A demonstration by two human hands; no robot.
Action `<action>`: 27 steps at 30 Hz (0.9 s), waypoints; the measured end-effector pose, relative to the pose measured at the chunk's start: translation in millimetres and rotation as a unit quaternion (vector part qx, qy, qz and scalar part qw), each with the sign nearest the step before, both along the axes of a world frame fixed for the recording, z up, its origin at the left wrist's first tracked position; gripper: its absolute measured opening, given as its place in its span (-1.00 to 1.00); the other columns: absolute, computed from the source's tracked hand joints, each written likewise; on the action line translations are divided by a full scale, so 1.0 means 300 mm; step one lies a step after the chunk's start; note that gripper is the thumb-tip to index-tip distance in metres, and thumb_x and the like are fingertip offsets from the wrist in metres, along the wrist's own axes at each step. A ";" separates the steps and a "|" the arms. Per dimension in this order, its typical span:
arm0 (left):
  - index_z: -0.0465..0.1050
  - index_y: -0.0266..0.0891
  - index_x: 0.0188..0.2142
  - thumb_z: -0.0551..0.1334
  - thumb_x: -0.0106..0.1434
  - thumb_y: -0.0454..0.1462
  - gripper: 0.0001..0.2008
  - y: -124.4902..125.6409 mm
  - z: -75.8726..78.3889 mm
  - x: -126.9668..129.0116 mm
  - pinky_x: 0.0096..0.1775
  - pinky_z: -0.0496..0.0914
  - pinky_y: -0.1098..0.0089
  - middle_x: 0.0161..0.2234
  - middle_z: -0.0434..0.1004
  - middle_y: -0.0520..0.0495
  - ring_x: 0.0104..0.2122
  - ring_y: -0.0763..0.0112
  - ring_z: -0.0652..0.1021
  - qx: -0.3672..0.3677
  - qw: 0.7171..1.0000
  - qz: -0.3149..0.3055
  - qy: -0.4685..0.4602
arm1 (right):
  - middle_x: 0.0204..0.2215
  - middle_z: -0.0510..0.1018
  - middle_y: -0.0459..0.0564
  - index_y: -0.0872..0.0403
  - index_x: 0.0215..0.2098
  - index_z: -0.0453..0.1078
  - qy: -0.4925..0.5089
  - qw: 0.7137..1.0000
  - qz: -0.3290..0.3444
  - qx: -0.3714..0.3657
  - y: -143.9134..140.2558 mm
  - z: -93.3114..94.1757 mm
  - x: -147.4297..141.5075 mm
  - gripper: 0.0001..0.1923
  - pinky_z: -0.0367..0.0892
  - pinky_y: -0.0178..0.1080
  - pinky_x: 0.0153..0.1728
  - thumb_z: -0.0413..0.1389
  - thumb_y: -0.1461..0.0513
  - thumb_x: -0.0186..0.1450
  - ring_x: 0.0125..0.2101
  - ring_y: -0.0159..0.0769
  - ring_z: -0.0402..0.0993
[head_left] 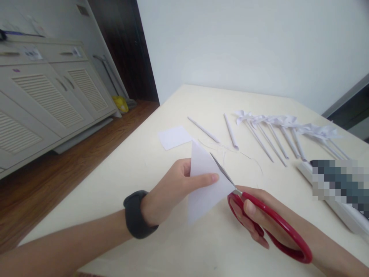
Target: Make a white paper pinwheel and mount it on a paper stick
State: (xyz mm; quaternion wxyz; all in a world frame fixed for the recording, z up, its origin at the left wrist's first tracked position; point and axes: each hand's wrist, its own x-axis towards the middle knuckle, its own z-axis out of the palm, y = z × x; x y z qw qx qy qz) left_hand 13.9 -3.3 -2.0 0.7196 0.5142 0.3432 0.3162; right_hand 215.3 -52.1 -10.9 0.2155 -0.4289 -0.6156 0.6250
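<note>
Pinching folded white paper (206, 181) in left hand (173, 188) grip, right hand (256, 219) grip closed through red scissors (259, 215) handles, blades at paper edge

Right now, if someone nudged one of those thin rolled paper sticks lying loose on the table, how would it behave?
The rolled paper stick looks round and thin, so it would probably roll across the smooth table. Being only paper, it is likely very light and would skid easily. Its long, narrow form suggests it could bend or crease if pinched hard.
</note>
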 end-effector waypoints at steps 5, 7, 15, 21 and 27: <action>0.42 -0.27 -0.15 0.16 0.17 -0.31 -0.76 0.010 -0.005 -0.003 -0.23 0.35 0.32 -0.25 0.54 -0.09 -0.28 0.29 0.50 0.018 0.999 0.027 0.006 | -0.63 0.19 -0.19 0.07 -0.47 0.12 -0.011 1.000 0.000 -0.003 -0.003 0.009 0.005 -0.68 0.08 -0.38 -0.64 -0.15 0.04 0.31 -0.66 -0.48 0.14; 0.42 -0.27 -0.15 0.18 0.16 -0.29 -0.75 0.011 -0.004 -0.002 -0.22 0.35 0.31 -0.25 0.54 -0.10 -0.28 0.28 0.50 0.022 0.999 0.028 0.011 | -0.58 0.21 -0.17 0.07 -0.45 0.13 -0.016 1.000 -0.004 0.002 -0.002 0.017 0.004 -0.70 0.11 -0.36 -0.60 -0.14 0.04 0.31 -0.63 -0.48 0.14; 0.44 -0.33 -0.27 0.24 0.10 -0.21 -0.76 0.006 -0.005 0.002 -0.27 0.38 0.25 -0.29 0.53 -0.16 -0.32 0.20 0.51 0.013 0.999 0.017 0.030 | -0.56 0.18 -0.17 0.08 -0.40 0.17 -0.047 0.998 0.016 0.044 0.005 0.003 0.004 -0.71 0.11 -0.35 -0.53 -0.14 0.05 0.31 -0.58 -0.46 0.12; 0.43 -0.32 -0.29 0.24 0.09 -0.21 -0.77 0.002 -0.005 0.002 -0.25 0.38 0.21 -0.29 0.52 -0.15 -0.34 0.23 0.51 0.013 1.000 0.017 0.015 | -0.65 0.17 -0.20 0.06 -0.46 0.13 -0.010 1.000 0.016 0.000 -0.005 -0.024 0.009 -0.66 0.06 -0.38 -0.65 -0.16 0.00 0.30 -0.67 -0.48 0.11; 0.43 -0.32 -0.32 0.25 0.08 -0.20 -0.78 0.007 -0.005 0.003 -0.25 0.37 0.21 -0.33 0.51 -0.13 -0.36 0.24 0.50 0.012 1.000 0.016 0.022 | -0.64 0.19 -0.19 0.06 -0.48 0.11 -0.014 1.000 0.015 0.006 -0.005 -0.007 -0.004 -0.67 0.07 -0.38 -0.64 -0.15 0.01 0.30 -0.65 -0.48 0.14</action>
